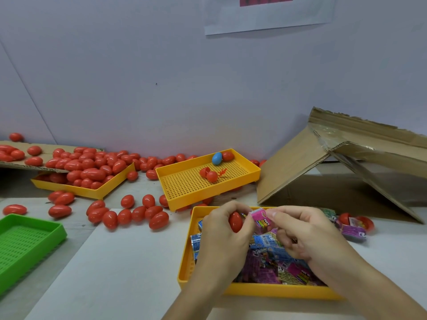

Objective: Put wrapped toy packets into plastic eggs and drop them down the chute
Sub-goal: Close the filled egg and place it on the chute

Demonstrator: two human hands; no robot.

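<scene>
Left hand (223, 229) grips a red plastic egg (235, 221) upright; right hand (300, 232) pinches a pink wrapped toy packet (260, 218) just right of it.

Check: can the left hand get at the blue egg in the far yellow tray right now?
Probably not yet. The path to the blue egg looks open, but the left hand is gripping a red egg, so it would have to let that go first.
</scene>
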